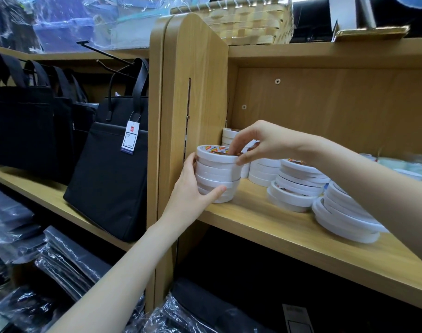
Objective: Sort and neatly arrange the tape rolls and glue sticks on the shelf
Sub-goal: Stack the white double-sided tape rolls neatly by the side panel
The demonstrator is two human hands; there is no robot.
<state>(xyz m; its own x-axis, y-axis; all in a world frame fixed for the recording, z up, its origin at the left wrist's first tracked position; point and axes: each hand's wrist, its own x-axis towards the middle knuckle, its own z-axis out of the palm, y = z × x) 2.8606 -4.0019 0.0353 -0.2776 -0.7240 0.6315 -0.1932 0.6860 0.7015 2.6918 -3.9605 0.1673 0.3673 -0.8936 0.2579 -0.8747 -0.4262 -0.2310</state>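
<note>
Both hands (193, 186) grip a tape-roll stack (217, 175) on the shelf (289, 231)

I have one wide-angle view, worn on the person's head, looking forward and slightly down from close in at a wooden shelf (301, 239). Its upright side panel (193, 92) stands near frame centre. Both forearms reach in from the bottom edge. The lens bends straight boards near the borders. No second view overlaps it.
</note>
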